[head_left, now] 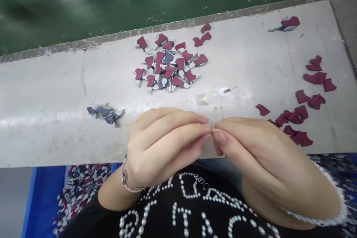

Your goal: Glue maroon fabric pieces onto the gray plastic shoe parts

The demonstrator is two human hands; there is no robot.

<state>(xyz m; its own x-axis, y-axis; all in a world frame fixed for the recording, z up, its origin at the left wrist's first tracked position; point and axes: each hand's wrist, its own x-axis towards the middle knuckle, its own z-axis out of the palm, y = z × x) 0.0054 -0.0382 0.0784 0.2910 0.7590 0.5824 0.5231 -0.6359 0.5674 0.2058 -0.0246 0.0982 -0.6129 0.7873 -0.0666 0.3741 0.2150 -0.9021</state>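
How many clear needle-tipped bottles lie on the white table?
1. The clear bottle lies on its side on the white table, just beyond the left hand and right hand. No other shows.

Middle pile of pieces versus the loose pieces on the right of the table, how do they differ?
The middle pile has maroon parts joined to grey-white bits; the right-hand pieces are plain maroon. The middle pile is heaped tight and overlapping; the right-hand pieces lie scattered, mostly apart. Both share the maroon colour and rest on the white table.
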